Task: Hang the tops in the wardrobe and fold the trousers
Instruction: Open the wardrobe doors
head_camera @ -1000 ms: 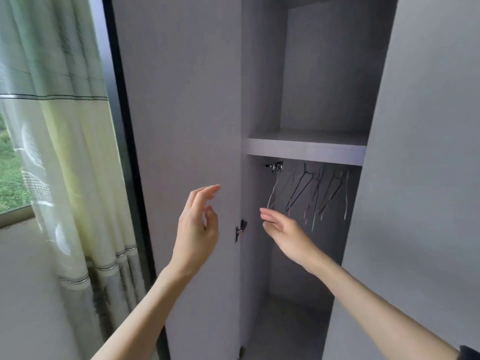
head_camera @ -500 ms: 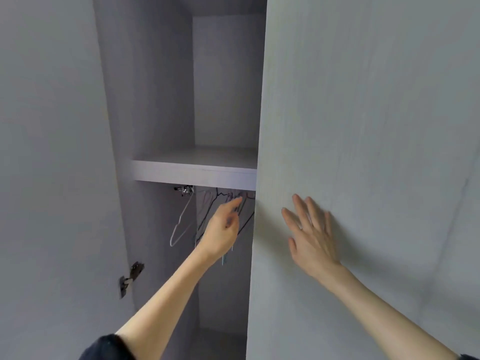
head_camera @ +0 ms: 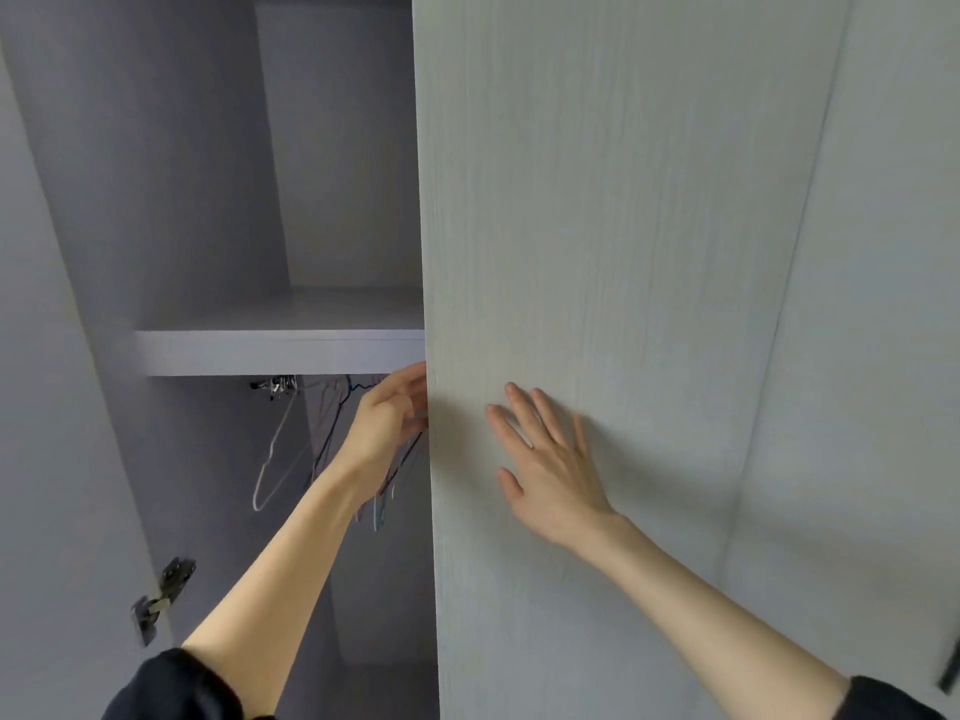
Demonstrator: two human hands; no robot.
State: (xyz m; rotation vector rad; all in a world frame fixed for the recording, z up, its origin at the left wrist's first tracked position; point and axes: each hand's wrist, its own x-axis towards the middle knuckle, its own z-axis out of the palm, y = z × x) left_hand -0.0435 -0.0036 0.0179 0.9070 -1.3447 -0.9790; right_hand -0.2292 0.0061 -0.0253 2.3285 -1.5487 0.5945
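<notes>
My left hand [head_camera: 387, 418] has gone further in among the hangers [head_camera: 332, 433] under the shelf [head_camera: 280, 351], its grip hidden behind the door [head_camera: 597, 226] my right hand [head_camera: 550, 459] presses flat; no tops in sight yet.

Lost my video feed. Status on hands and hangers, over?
Left hand in among the wire hangers, grip unclear. Right hand flat on closed door. That door hides the left fingertips.
</notes>
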